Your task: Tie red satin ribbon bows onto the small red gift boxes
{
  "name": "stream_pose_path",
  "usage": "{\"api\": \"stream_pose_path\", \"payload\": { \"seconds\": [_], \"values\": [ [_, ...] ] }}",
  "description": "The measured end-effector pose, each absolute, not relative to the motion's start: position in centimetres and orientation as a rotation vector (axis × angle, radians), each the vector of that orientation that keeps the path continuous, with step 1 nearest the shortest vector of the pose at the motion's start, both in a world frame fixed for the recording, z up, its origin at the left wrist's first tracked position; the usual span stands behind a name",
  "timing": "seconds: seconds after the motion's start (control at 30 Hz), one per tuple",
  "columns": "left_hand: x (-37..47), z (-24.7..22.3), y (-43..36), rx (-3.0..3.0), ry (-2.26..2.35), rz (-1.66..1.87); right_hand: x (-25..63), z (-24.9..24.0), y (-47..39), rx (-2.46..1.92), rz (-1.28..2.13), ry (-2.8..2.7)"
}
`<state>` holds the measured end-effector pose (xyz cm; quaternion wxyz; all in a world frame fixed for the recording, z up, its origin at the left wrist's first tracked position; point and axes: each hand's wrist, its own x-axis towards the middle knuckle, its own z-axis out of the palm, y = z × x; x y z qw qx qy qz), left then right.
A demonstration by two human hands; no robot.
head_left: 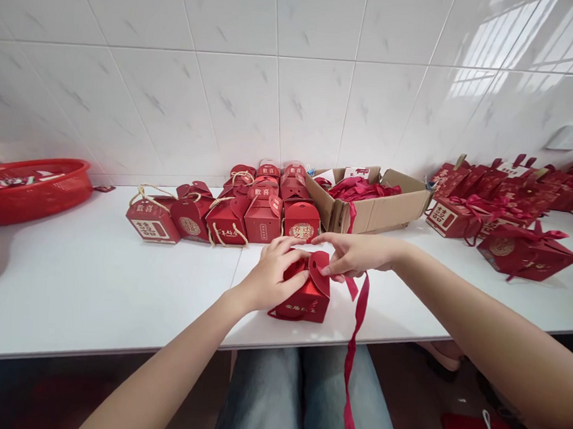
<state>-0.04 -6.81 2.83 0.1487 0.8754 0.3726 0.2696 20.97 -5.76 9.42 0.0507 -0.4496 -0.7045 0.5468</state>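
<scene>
A small red gift box stands near the table's front edge, its curved top flaps partly raised. My left hand grips its top from the left, thumb in front and fingers over the flaps. On the right, my right hand touches the rounded flap with its thumb, index finger stretched across the top. A dark red ribbon hangs below my right hand and over the table edge; its upper part is hidden by the hand. A red cord lies at the box's lower left.
Behind stand several red boxes and an open cardboard box of red ribbons. A red basket is at the left, and more ribboned boxes are at the right. The white table ends above my knees.
</scene>
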Motion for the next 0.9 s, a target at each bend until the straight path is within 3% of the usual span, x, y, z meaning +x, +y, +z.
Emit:
{"api": "stream_pose_path", "payload": {
  "seconds": [0.3, 0.67, 0.9],
  "values": [
    [1.0, 2.6, -6.2, 2.216, 1.141, 0.88, 20.0, 9.0, -3.9, -1.371, 1.773, -2.092],
    [2.0, 6.0, -6.4, 2.306, 1.308, 0.897, 20.6, 8.9, -5.0, -1.229, 1.005, -2.337],
    [1.8, 9.4, -6.5, 2.301, 1.234, 1.044, 20.6, 9.4, -4.9, -0.946, 1.263, -2.194]
  ]
}}
